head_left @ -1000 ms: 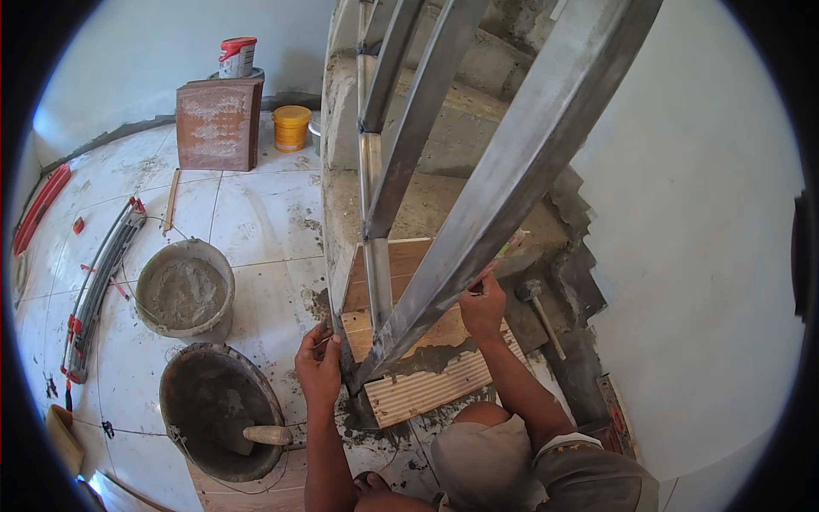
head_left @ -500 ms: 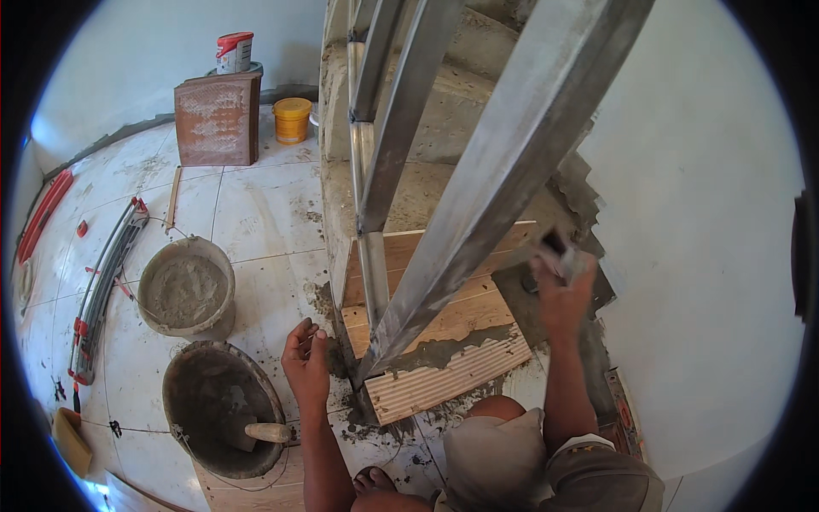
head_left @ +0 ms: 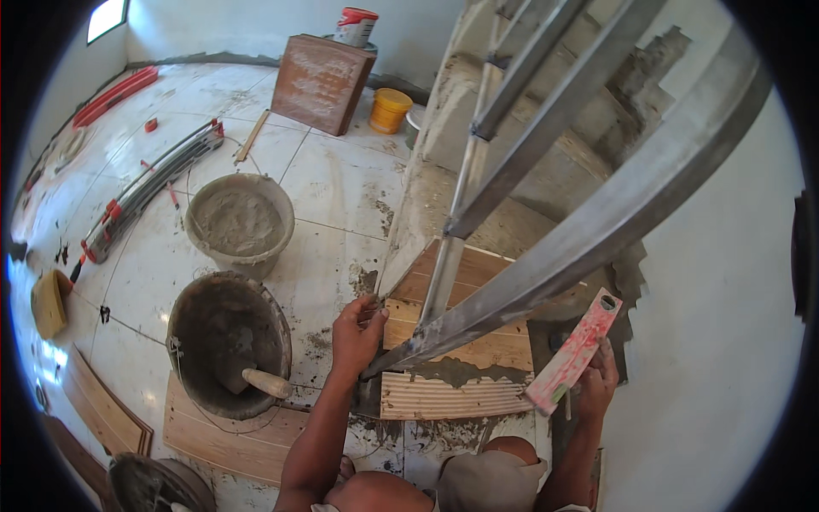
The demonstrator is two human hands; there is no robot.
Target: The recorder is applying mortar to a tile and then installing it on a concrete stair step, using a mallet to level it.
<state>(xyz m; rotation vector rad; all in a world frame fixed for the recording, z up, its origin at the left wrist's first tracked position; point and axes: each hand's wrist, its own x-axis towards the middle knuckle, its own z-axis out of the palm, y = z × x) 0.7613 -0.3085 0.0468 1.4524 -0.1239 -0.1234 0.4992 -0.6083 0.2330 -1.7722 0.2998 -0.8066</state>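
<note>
My right hand (head_left: 600, 382) grips a short spirit level (head_left: 576, 350) with worn red paint, tilted over the right end of a ribbed tile strip (head_left: 452, 397). A round vial opening shows at its upper end, a greenish vial near its lower end. My left hand (head_left: 358, 331), its fingers loosely bent and thumb apart, is beside the left edge of the wood-look step tile (head_left: 469, 348); I see nothing held in it. Grey mortar (head_left: 465, 372) lies between this tile and the ribbed strip. Another wood-look tile (head_left: 435, 273) stands behind as the riser.
A metal railing (head_left: 589, 230) slants across the stairs. At left stand a mortar-filled bucket (head_left: 286, 230) and a dark bucket (head_left: 175, 341) holding a trowel (head_left: 266, 383). A tile cutter (head_left: 158, 183), loose tiles (head_left: 213, 439), a brown box (head_left: 314, 85) and a yellow pail (head_left: 390, 111) are on the floor.
The view has turned, shifting the scene rightward. My right hand has brought the level, blurred before, nearer to me and over the ribbed strip's end. My left hand has moved closer to the step tile.
</note>
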